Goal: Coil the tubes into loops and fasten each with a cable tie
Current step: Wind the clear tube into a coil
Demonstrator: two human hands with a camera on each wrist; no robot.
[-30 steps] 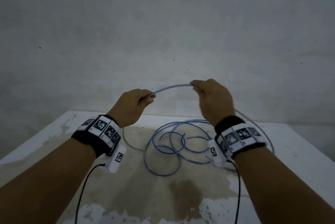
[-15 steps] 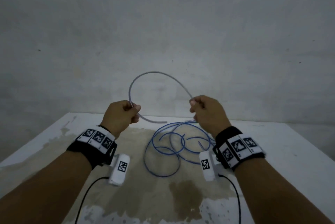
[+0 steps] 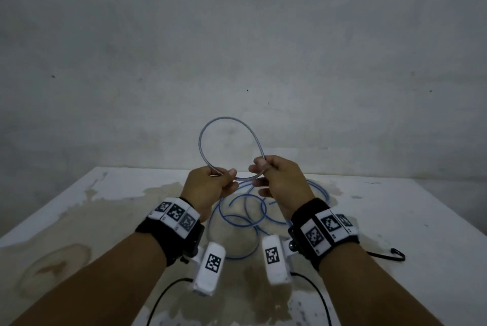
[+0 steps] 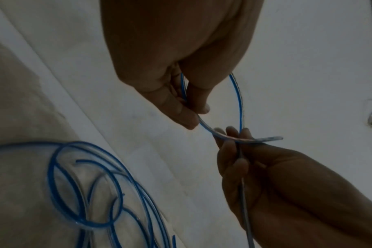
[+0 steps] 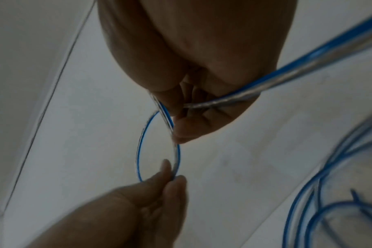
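A clear tube with a blue stripe [image 3: 226, 119] stands as one round loop in the air above the table. My left hand [image 3: 232, 178] pinches the loop's bottom left. My right hand [image 3: 259, 168] pinches the point where the tube crosses itself, a short way to the right. In the left wrist view, the left fingertips [image 4: 189, 109] pinch the tube [image 4: 238, 100], and its end pokes out past the right hand [image 4: 234, 139]. From the right wrist, the right hand [image 5: 176, 129] holds the loop [image 5: 140, 151] and the tube's tail [image 5: 308, 67] runs off past the palm.
More blue-striped tubes [image 3: 237, 223] lie in loose tangled curves on the stained white table [image 3: 105, 194] beneath my hands. A thin black curved strip [image 3: 392, 253] lies on the table at the right. A grey wall rises behind the table's far edge.
My hands have come close together and the open arc of tube has closed into a full loop. The right hand now holds the crossing point.
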